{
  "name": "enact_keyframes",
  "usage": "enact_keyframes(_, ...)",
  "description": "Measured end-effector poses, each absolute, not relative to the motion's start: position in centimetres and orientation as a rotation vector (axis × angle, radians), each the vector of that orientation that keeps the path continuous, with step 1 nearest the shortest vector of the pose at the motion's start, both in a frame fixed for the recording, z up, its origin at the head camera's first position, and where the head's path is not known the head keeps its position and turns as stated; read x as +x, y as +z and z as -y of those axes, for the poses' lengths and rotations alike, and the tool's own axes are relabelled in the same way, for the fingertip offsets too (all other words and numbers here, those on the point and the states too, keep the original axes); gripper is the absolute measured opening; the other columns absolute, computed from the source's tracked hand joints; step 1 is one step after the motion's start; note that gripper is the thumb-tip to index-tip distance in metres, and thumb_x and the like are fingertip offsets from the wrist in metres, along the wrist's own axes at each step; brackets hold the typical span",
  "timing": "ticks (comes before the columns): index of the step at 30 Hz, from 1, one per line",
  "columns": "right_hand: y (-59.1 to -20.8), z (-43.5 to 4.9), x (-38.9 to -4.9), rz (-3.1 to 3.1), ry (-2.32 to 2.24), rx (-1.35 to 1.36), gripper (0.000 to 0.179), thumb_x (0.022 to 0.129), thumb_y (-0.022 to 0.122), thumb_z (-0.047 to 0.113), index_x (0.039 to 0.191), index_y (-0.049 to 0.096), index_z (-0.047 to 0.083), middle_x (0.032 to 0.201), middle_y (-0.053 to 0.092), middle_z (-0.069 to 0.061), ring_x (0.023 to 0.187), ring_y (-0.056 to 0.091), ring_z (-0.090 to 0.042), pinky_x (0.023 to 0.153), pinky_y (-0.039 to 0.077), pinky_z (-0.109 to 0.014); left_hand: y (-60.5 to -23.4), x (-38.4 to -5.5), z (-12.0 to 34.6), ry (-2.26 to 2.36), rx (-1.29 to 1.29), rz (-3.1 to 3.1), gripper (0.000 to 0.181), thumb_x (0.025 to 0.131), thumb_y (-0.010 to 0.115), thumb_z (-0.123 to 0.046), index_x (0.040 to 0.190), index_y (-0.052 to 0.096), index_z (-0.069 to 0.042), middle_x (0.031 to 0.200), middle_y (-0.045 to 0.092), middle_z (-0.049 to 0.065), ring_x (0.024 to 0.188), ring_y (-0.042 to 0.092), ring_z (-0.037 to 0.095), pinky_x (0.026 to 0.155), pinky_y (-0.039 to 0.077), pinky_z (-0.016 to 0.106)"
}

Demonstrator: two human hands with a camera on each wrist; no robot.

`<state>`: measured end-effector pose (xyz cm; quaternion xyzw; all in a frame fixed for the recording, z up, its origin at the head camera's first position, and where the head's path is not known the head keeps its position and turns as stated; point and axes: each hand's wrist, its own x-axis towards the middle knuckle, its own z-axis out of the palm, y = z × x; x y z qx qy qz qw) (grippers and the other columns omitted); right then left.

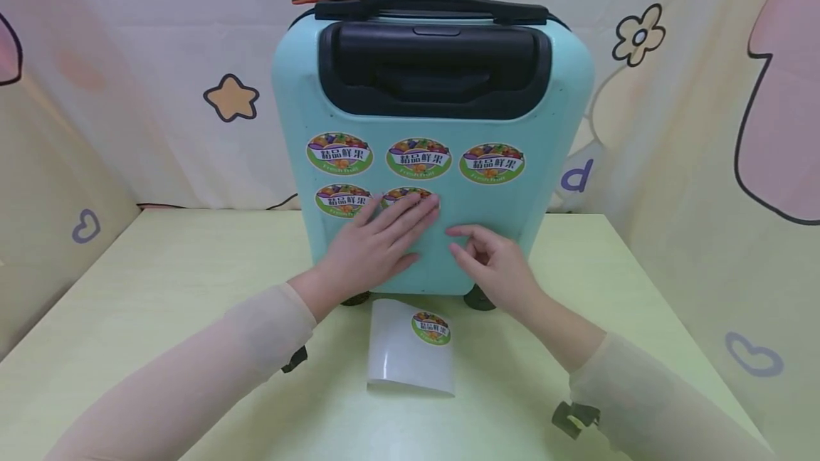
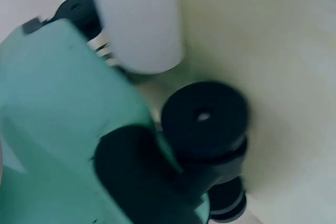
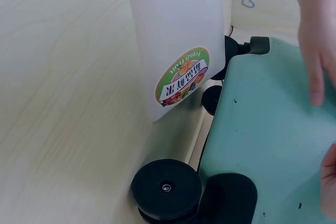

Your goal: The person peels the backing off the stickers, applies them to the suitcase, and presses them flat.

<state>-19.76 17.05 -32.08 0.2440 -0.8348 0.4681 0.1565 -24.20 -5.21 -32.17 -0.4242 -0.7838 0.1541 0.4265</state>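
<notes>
A light teal suitcase stands upright, with oval "Fresh fruit" stickers on its front: three in the upper row and two below. My left hand presses its extended fingers over the lower middle sticker, covering part of it. To its right, my right hand is close to the suitcase front, fingers bent loosely, thumb and index apart, nothing visible between them. In front of the suitcase lies a curled white backing sheet bearing one fruit sticker. The left wrist view shows no clear part of the left hand.
Black wheels sit under the suitcase on the pale table. A black handle with an orange-edged strap tops it. Behind hangs a cloth printed with stars, flowers and hearts.
</notes>
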Motion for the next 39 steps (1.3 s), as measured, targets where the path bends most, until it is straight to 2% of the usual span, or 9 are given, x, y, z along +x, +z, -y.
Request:
enact_keyframes(4,-32.1,-17.0,-19.7,2.397,1.359,0.698,0.020,0.090,0.060,0.009,0.109,0.065,0.003,0.060,0.047,0.000,0.051,0.040,-0.012,0.048,0.033,-0.023,-31.5,-24.4,5.4,0.279,-0.989,1.908,0.066,0.091,0.051,-0.047,0.145,0.034,-0.012,0.150,0.030,0.003,0.139,0.020,0.020,0.109,0.017,0.048)
enact_keyframes(7,-32.2,-17.0,-19.7,2.409,1.364,0.687,0.020,0.090,0.060,0.010,0.109,0.065,0.003,0.060,0.047,0.000,0.051,0.040,-0.012,0.047,0.033,-0.023,-31.5,-24.3,5.5,0.238,-0.978,1.914,0.067,0.091,0.052,-0.046,0.145,0.034,-0.009,0.149,0.031,0.005,0.139,0.022,0.021,0.109,0.017,0.049)
enact_keyframes(16,-32.5,-16.9,-19.6,2.440,1.361,0.669,0.021,0.091,0.060,0.011,0.110,0.065,0.003,0.061,0.046,0.000,0.052,0.040,-0.013,0.048,0.033,-0.023,-32.8,-24.0,5.5,0.290,-1.015,1.969,0.071,0.091,0.050,-0.048,0.145,0.031,-0.006,0.151,0.027,0.007,0.140,0.017,0.023,0.110,0.014,0.050)
enact_keyframes(28,-33.2,-17.0,-19.5,2.470,1.361,0.655,0.021,0.091,0.060,0.011,0.110,0.065,0.003,0.061,0.048,0.000,0.052,0.041,-0.013,0.048,0.034,-0.023,-35.6,-23.5,5.8,0.413,-1.099,2.073,0.071,0.091,0.051,-0.049,0.147,0.029,-0.010,0.153,0.021,0.002,0.141,0.008,0.023,0.111,0.010,0.048)
enact_keyframes(33,-33.2,-17.1,-19.4,2.478,1.373,0.658,0.021,0.091,0.059,0.011,0.110,0.064,0.003,0.061,0.047,0.000,0.052,0.041,-0.013,0.048,0.034,-0.023,-35.3,-23.4,5.8,0.398,-1.105,2.057,0.070,0.092,0.050,-0.046,0.147,0.028,-0.010,0.153,0.021,0.003,0.141,0.009,0.024,0.110,0.010,0.050)
enact_keyframes(39,-33.2,-17.1,-19.4,2.481,1.369,0.669,0.021,0.091,0.060,0.011,0.109,0.064,0.002,0.061,0.047,0.001,0.052,0.041,-0.012,0.048,0.034,-0.023,-33.3,-23.4,5.2,0.329,-1.051,2.012,0.069,0.092,0.050,-0.044,0.147,0.028,-0.010,0.153,0.020,0.003,0.141,0.009,0.024,0.110,0.010,0.052)
